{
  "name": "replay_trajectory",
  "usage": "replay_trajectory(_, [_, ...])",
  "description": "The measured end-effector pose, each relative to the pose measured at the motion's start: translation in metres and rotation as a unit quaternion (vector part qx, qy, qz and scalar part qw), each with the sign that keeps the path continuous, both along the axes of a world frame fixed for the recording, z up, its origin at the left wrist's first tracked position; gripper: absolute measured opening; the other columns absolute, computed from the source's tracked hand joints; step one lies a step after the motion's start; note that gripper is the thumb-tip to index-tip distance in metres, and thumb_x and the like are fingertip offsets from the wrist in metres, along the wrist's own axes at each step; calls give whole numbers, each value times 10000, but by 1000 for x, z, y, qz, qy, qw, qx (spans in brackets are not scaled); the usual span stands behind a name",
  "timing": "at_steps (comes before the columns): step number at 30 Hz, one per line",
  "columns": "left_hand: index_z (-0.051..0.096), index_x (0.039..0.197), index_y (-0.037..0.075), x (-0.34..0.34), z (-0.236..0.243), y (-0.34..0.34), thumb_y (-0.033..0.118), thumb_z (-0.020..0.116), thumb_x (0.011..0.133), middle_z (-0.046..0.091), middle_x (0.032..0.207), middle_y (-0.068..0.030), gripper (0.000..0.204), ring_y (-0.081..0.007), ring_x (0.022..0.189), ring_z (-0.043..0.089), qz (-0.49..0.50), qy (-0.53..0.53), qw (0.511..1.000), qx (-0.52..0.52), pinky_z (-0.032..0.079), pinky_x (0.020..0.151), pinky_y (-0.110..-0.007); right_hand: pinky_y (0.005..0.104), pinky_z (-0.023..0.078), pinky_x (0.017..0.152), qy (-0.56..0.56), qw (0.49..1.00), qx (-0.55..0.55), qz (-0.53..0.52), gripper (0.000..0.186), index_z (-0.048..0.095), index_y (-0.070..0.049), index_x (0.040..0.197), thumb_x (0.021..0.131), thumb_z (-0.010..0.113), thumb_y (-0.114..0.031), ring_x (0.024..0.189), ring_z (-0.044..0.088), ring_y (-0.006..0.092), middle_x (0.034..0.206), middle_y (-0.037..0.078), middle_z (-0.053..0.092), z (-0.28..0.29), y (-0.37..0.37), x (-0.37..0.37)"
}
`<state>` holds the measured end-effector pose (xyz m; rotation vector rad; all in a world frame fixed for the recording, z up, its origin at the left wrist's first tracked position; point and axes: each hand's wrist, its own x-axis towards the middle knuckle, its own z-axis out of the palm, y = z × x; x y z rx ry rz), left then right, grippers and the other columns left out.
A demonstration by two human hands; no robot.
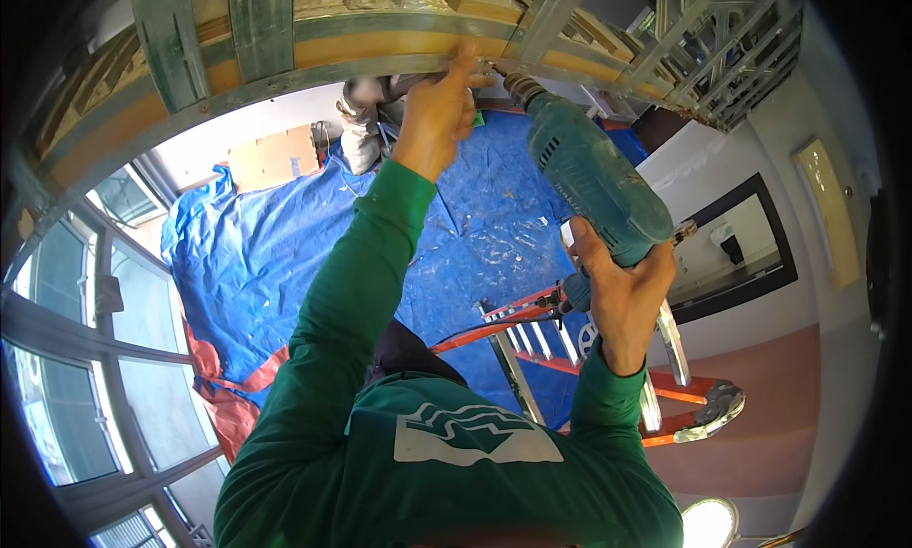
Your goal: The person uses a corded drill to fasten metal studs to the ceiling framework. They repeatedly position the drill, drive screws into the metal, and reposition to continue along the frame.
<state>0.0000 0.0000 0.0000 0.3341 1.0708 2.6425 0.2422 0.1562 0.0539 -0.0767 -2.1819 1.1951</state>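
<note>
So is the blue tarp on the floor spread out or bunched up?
Spread out: the blue tarp lies mostly flat across the floor, wrinkled at its edges.

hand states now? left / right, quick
Left hand: fingers pinched at the curved metal track beside the drill tip; what it pinches cannot be told.
Right hand: closed on the teal power drill.

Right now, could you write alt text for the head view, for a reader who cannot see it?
The right hand holds a teal power drill up to a curved metal ceiling frame, where the left hand steadies the spot. Below lie a blue tarp and an orange ladder.
</note>
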Motion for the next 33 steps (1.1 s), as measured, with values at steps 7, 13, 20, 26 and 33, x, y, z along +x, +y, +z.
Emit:
replay_trajectory(7, [670, 1260, -34, -3, -5, 25, 447, 792, 1066, 351, 654, 88, 533, -42, 505, 308, -97, -48, 977, 183, 226, 436, -239, 305, 601, 815, 4, 1000, -1, 1, 534, 655, 33, 1316, 896, 933, -142, 878, 732, 130, 1013, 101, 797, -4, 7, 1])
replay_trajectory(13, [671, 1226, -6, -5, -11, 35, 316, 701, 1133, 387, 684, 67, 337, -57, 543, 357, -30, -5, 983, 181, 245, 440, -246, 307, 602, 799, 32, 999, -26, -8, 492, 654, 48, 1329, 932, 897, -112, 877, 754, 169, 1053, 124, 790, -17, 9, 5])
replay_trajectory(20, [623, 1034, 28, 14, -64, 4, 254, 587, 1076, 545, 804, -25, 233, -109, 632, 481, -130, -75, 967, 206, 305, 430, -264, 316, 588, 912, 64, 992, -105, -24, 512, 656, 35, 1343, 926, 905, -128, 1008, 724, 144, 1126, 105, 794, -42, 19, -17])
replay_trajectory(26, [652, 1065, -9, 12, -85, -3, 253, 610, 1043, 558, 803, -42, 266, -112, 597, 473, -105, -115, 981, 116, 298, 422, -252, 307, 591, 893, 39, 989, -142, -13, 488, 657, 36, 1326, 933, 897, -125, 982, 723, 140, 1144, 107, 790, -46, 20, -26])
replay_trajectory(33, [722, 1076, -10, 13, -54, 10, 365, 871, 1013, 365, 650, 116, 409, -9, 503, 295, 14, 18, 999, -25, 199, 434, -229, 310, 593, 894, 48, 989, -138, -17, 497, 653, 37, 1336, 938, 897, -133, 987, 721, 139, 1153, 109, 785, -46, 20, -29])
